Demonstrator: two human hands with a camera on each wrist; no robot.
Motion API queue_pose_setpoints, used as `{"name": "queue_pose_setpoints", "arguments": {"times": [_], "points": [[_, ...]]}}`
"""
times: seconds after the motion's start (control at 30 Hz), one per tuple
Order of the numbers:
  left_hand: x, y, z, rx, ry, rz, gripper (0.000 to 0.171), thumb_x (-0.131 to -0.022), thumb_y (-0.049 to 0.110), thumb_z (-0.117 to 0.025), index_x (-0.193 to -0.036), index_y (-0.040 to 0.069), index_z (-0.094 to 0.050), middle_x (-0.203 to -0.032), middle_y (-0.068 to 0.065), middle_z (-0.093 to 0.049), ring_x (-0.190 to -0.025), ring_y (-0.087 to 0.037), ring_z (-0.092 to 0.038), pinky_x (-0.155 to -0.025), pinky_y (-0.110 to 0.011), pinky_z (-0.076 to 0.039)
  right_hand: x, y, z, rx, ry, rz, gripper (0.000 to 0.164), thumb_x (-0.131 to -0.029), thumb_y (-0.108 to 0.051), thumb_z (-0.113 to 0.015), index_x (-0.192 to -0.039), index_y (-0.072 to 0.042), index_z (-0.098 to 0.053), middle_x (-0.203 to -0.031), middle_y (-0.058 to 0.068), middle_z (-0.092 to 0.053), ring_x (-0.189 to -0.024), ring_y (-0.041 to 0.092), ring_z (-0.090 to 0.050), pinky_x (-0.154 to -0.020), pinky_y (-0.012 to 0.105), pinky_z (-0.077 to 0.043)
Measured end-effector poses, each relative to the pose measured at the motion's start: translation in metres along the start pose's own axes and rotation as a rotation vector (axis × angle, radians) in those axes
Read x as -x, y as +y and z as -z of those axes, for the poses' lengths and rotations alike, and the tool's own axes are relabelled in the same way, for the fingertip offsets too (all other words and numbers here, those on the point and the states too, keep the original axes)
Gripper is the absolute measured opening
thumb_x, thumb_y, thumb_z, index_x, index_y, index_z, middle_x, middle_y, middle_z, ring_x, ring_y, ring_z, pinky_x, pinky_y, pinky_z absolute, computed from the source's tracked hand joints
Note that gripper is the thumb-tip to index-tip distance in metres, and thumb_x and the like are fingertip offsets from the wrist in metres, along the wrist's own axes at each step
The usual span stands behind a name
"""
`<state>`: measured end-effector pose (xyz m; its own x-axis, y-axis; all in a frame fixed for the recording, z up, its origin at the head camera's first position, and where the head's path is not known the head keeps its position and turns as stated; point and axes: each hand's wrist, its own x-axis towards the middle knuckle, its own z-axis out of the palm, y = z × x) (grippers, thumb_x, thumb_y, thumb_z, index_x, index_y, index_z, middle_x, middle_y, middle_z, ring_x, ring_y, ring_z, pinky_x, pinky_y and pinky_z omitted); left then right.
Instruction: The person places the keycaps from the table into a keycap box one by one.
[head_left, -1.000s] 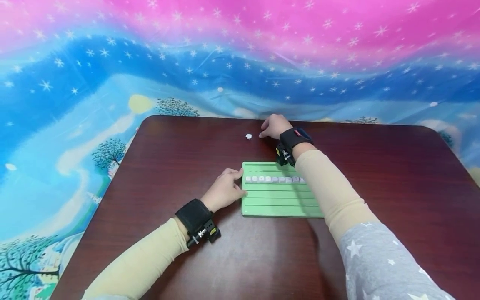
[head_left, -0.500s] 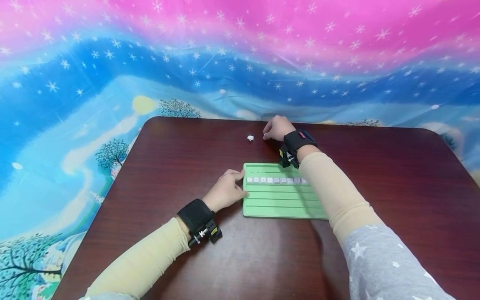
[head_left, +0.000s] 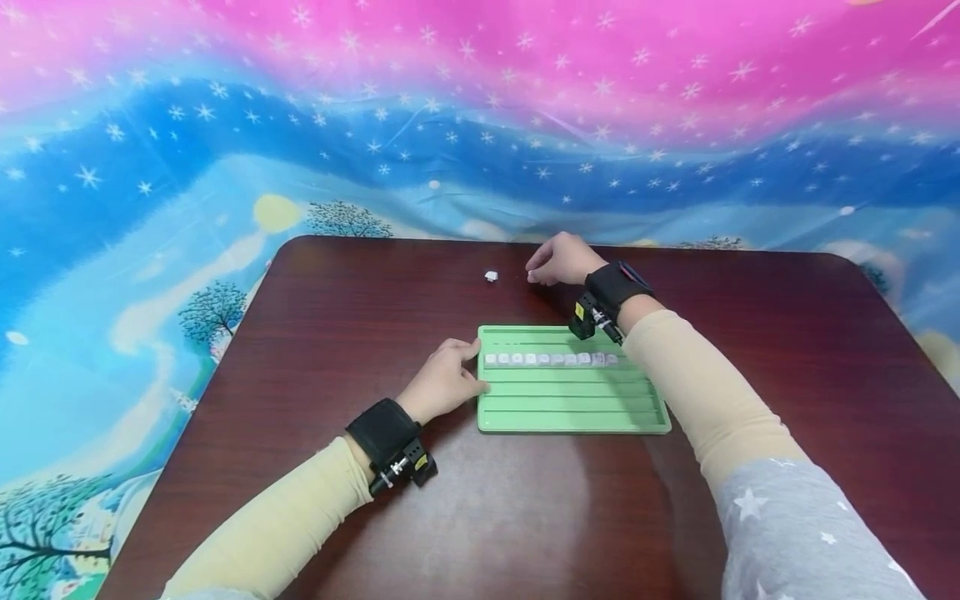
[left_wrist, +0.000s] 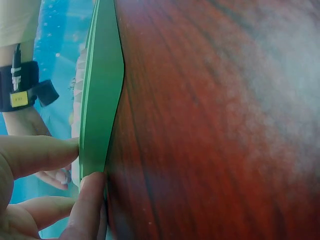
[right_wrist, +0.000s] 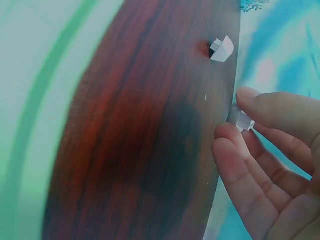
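Note:
In the head view my left hand [head_left: 441, 382] holds the left edge of a light green tray [head_left: 570, 400] with thumb and fingers. The left wrist view shows the fingertips pressed to the side of the tray [left_wrist: 102, 95]. A row of white and pale grey keycaps [head_left: 531, 360] sits in one of the tray's upper grooves. Beyond the tray, my right hand [head_left: 564, 260] pinches a white keycap [right_wrist: 243, 121] between thumb and fingers, its hollow stem side partly showing. To the left of that hand, another white keycap [head_left: 491, 276] lies tilted on the table.
The dark reddish-brown table [head_left: 360, 317] has rounded far corners, and the right hand is close to its far edge. Behind hangs a blue and pink patterned cloth [head_left: 480, 125]. Black camera bands are strapped round both wrists.
My right hand has drawn slightly right, away from the loose keycap, and a white keycap now shows at its fingertips. The left hand keeps its hold on the tray; the head view shifts slightly.

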<state>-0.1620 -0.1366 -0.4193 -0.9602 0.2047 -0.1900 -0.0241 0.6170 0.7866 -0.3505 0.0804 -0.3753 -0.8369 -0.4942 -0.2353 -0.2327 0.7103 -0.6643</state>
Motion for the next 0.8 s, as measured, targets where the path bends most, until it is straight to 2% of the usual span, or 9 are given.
{"name": "queue_pose_setpoints", "arguments": {"times": [0.2,0.4,0.57,0.8], "points": [[0.0,0.0,0.0,-0.01,0.002,0.005,0.074,-0.089,0.006,-0.079,-0.152,-0.005,-0.041,-0.149,-0.024,-0.043,-0.075,-0.01,-0.059,-0.071,-0.026,-0.051,0.011,0.008,0.002,-0.015,-0.026,0.004,0.026,-0.098,-0.007,-0.068,-0.122,0.004,-0.072,-0.117,0.02,-0.07,-0.102,0.034,-0.068,-0.094,0.047,-0.052],[0.0,0.0,0.001,-0.014,0.005,0.007,0.075,-0.089,0.006,-0.079,-0.152,-0.005,-0.041,-0.148,-0.024,-0.044,-0.075,-0.01,-0.059,-0.073,-0.027,-0.051,0.022,0.018,0.005,-0.043,-0.024,0.04,0.028,-0.096,-0.009,-0.071,-0.121,0.004,-0.072,-0.114,0.017,-0.071,-0.1,0.031,-0.068,-0.092,0.045,-0.053],[0.0,0.0,0.0,-0.018,0.004,0.007,0.075,-0.089,0.006,-0.079,-0.152,-0.005,-0.04,-0.149,-0.024,-0.043,-0.075,-0.011,-0.058,-0.071,-0.026,-0.051,0.033,0.027,0.007,-0.098,-0.037,0.032,0.031,-0.097,-0.012,-0.071,-0.124,0.002,-0.071,-0.113,0.013,-0.072,-0.1,0.029,-0.068,-0.093,0.045,-0.053],[0.0,0.0,-0.001,-0.008,0.003,0.0,0.074,-0.089,0.005,-0.079,-0.152,-0.006,-0.041,-0.148,-0.024,-0.044,-0.074,-0.013,-0.057,-0.07,-0.026,-0.05,0.053,0.03,0.007,-0.15,-0.069,0.034,0.035,-0.098,-0.016,-0.072,-0.126,0.003,-0.07,-0.112,0.017,-0.074,-0.1,0.033,-0.069,-0.093,0.048,-0.053]]}}
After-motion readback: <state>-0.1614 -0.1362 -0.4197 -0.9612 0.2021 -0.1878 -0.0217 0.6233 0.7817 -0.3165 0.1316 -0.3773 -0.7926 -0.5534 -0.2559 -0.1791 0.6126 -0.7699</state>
